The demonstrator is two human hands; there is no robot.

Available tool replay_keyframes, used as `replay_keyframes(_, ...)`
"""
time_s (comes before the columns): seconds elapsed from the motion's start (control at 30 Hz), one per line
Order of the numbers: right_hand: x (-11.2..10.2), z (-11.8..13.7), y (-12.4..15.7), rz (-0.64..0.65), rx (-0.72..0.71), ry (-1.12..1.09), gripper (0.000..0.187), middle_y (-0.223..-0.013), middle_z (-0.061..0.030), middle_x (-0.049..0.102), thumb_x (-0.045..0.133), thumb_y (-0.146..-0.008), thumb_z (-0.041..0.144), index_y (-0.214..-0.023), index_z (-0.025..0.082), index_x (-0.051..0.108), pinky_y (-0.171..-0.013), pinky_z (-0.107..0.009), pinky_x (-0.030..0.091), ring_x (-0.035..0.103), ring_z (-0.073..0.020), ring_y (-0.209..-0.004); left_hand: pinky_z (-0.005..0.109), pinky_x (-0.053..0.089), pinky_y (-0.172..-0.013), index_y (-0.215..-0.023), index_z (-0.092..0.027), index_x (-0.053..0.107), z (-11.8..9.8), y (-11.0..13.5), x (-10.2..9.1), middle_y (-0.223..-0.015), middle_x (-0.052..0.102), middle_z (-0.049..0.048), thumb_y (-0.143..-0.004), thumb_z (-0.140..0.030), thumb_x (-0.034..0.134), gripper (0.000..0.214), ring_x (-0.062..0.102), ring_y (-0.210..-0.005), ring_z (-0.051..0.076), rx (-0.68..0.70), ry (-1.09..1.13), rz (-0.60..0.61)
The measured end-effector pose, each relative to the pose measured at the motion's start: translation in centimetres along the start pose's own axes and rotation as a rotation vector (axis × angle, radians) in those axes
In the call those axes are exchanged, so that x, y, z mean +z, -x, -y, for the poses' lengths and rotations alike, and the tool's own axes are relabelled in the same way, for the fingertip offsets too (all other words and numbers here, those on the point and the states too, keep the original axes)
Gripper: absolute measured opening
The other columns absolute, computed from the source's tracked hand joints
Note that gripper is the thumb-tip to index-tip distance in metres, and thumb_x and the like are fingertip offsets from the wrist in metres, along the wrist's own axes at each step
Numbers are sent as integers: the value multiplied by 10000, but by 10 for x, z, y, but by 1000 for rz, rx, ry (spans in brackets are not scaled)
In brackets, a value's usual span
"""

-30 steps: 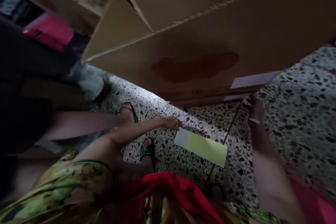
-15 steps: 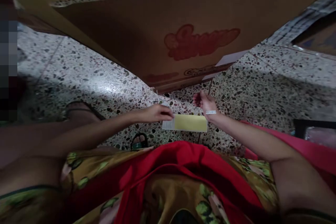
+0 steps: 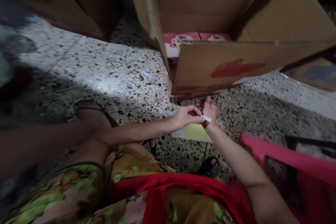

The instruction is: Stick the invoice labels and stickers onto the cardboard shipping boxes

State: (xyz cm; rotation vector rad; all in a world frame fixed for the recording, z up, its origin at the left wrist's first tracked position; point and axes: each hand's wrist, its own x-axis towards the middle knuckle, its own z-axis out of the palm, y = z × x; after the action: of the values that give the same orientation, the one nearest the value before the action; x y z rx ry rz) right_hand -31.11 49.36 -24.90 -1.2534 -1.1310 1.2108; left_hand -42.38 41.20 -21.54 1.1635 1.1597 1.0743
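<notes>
My left hand (image 3: 185,117) is closed in a pinch, thumb and forefinger at the end of a small white sticker (image 3: 206,118) that lies across my right wrist. My right hand (image 3: 209,108) is loosely curled with the fingers apart, nothing seen in it, close to the lower edge of an open cardboard box (image 3: 223,73). Below both hands is a yellow sheet with a pale printed end (image 3: 196,132), partly covered by my wrists. Whether the sticker is still fully stuck to the skin I cannot tell.
Inside the box lie pink-and-white packs (image 3: 181,38). Another cardboard box (image 3: 78,3) stands at the back left. To the right is a pink plastic piece (image 3: 278,150). A blue-white strip (image 3: 146,74) lies on the speckled floor (image 3: 126,77). A person's sandalled foot (image 3: 94,112) shows left.
My left hand has left the yellow sheet and moved right to the sticker on my right wrist. The view has shifted, so the box appears farther right and its inside shows.
</notes>
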Motion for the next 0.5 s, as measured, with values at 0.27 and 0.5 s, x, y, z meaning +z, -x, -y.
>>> replay_keyframes(0.27,38,-3,-2,-77,-158,47,616,-810,-50,670,435,-824,772,-871,174,575,-571,-245,451,624,-138,-648,242,454,-696,-784,-124,676,-2,0,-33,-742,637,-5,-817,-206,708,94,540,-700,100,146,-168,-127)
replay_keyframes(0.5,56,-10,-5,-158,-280,260,524,-757,-64,651,386,-872,689,-818,195,553,-637,-293,475,619,-175,-664,252,470,-772,-870,-141,611,5,12,-57,-873,637,38,-935,-191,589,85,572,-811,129,423,-589,-127)
